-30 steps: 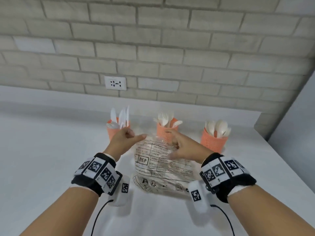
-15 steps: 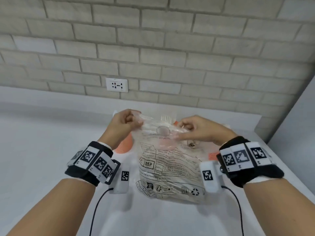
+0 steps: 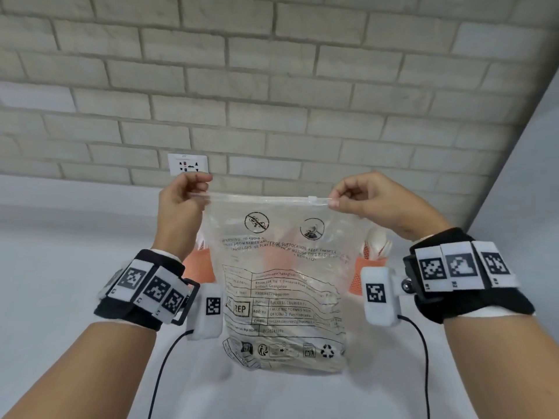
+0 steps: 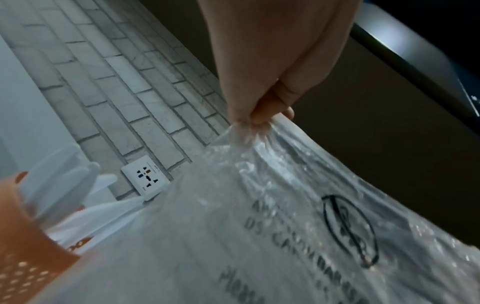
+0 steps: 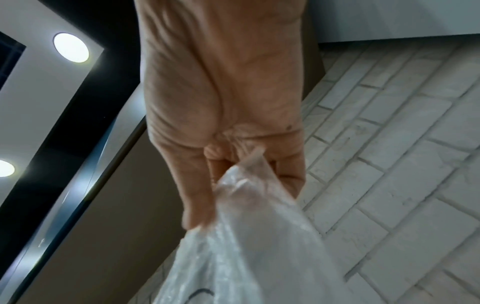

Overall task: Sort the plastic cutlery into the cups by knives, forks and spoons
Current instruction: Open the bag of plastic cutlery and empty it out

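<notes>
Pinching the top corners of a clear zip bag (image 3: 284, 282) at centre frame, the left hand (image 3: 181, 204) and right hand (image 3: 367, 201) hold it stretched upright; behind it, orange cups (image 3: 366, 275) with white cutlery (image 3: 378, 244) show at mid-left and mid-right; sorting looks finished, judging by the seemingly empty bag; next likely means setting it aside.

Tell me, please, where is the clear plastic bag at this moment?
In the head view the clear plastic bag hangs in the middle, in front of the orange cups; the left hand and right hand pinch its top corners.
</notes>
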`<state>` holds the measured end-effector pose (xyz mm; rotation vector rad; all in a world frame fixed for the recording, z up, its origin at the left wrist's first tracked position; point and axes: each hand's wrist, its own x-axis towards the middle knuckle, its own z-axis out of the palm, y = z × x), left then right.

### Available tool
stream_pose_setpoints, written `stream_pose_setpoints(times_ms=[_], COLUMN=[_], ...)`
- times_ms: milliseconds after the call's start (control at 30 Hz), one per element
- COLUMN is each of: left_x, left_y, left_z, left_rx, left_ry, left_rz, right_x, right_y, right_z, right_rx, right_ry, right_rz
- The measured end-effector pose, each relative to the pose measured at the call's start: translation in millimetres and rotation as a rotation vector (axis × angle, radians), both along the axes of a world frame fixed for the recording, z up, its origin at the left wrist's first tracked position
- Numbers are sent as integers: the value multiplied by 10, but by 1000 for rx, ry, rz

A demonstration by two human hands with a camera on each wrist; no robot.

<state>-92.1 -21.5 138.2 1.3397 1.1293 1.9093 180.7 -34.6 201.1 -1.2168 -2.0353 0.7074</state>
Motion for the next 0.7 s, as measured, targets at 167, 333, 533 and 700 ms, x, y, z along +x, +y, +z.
stream_pose_setpoints(times_ms=[167, 333, 533, 700], left_x=[72, 582, 796, 830], left_y=[-56, -176, -132, -126], left_z=[134, 314, 516, 540], left_rx=[44, -15, 5, 38], left_ry=[309, 1018, 853, 828], left_rz=[228, 23, -21, -59], right_x=[10, -116, -95, -152], right_y=[11, -33, -87, -87], right_z=[-15, 38, 181, 225], right_rx=[56, 64, 188, 370], right_ry=[-125, -45, -130, -236], right_rz=[-53, -20, -91, -172])
